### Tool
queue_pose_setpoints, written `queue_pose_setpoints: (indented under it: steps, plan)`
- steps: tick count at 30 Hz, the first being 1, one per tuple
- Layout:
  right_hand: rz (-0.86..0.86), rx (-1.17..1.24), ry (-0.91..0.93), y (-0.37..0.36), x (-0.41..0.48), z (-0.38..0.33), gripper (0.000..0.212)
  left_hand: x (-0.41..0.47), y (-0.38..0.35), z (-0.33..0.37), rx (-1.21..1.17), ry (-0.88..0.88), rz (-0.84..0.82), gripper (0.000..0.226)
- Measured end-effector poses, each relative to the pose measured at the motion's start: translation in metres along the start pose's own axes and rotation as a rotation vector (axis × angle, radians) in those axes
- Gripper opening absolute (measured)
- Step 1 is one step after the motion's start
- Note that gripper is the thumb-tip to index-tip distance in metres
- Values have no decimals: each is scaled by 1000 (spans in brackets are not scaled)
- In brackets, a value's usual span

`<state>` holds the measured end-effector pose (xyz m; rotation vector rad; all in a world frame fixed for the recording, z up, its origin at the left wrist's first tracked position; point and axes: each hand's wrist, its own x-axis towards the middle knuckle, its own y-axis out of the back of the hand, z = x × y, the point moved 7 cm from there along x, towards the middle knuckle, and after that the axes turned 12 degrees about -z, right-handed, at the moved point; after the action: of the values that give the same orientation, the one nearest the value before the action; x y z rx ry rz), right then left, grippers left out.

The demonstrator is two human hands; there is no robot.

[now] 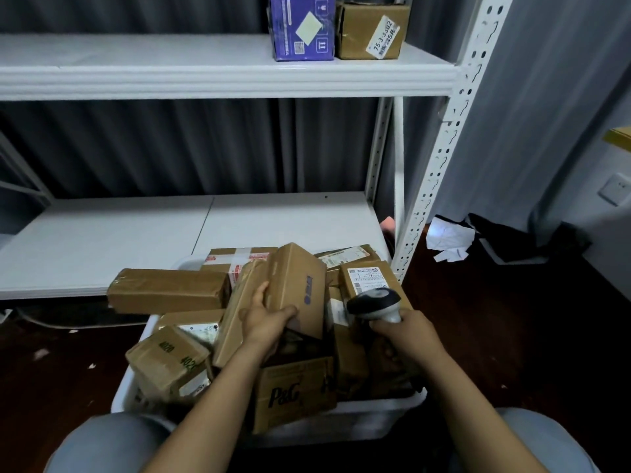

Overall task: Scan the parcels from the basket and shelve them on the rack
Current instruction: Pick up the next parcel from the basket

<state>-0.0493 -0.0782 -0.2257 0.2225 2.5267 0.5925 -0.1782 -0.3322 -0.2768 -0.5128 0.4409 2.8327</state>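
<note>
Over the white plastic basket [382, 406] of brown cardboard parcels [170, 290], the left hand [264, 320] grips a tilted brown cardboard box [297, 281]. At its 3 o'clock the right hand [399, 331] clasps a black-and-white handheld scanner [375, 303]. At 12 o'clock, the white metal rack [239, 80] carries a purple carton [300, 27] beside a taped brown box [372, 30].

Between the upper shelf [205, 59] and the lower shelf [136, 233] the gap is wide and open, bounded on the right by the slotted post [440, 155]. The upper shelf's right end is taken up by a blue box [300, 29] and a brown box [372, 29] side by side, with bare board to their left. The basket [375, 407] is heaped tight with parcels, a long parcel [169, 290] juts over its left rim, and my left hand [269, 319] gripping a cardboard box [297, 285] crowds my right hand [403, 327] gripping the scanner [375, 303].
</note>
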Motion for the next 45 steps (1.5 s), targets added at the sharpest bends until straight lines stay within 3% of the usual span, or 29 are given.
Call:
queue_pose_setpoints:
  steps: [6, 10, 12, 16, 20, 24, 26, 28, 30, 32, 33, 36, 37, 41, 45]
  plan:
    - [49, 373, 218, 20, -32, -39, 13, -63, 5, 42, -374, -173, -76, 58]
    - [22, 651, 338, 30, -46, -55, 14, -90, -14, 55, -669, -126, -252, 36]
    - [-6, 770, 351, 30, -50, -58, 16, -99, -25, 60, -737, -117, -343, 48]
    - [-122, 951, 337, 18, -57, -57, 30, -112, -35, 65, -673, -113, -439, 68]
    - [-132, 1041, 368, 14, -66, -55, 22, -122, -25, 73, -370, -230, -347, 51]
    - [-152, 1024, 419, 9, -71, -57, 33, -129, -19, 86, 16, -355, -250, 50]
    - [-175, 986, 441, 6, -73, -61, 44, -131, -23, 85, 30, -331, -262, 44]
    - [-192, 925, 465, 3, -74, -65, 53, -133, -23, 82, 14, -281, -283, 58]
    - [-204, 873, 482, 1, -76, -69, 43, -136, -23, 82, 29, -242, -338, 70]
    - [-231, 864, 473, -5, -78, -73, 36, -135, -23, 82, 72, -226, -371, 65]
    - [-250, 862, 466, -8, -79, -75, 38, -133, -22, 80, 94, -216, -359, 73]
    - [-303, 785, 454, -19, -82, -82, 46, -130, -22, 76, 173, -117, -334, 135]
    - [-310, 743, 448, -22, -83, -83, 45, -130, -23, 75, 179, -96, -329, 141]
    - [-318, 631, 418, -28, -82, -85, 34, -123, -22, 64, 165, -66, -267, 129]
    - [-243, 559, 388, -14, -82, -85, 18, -118, -7, 58, 88, -68, -213, 102]
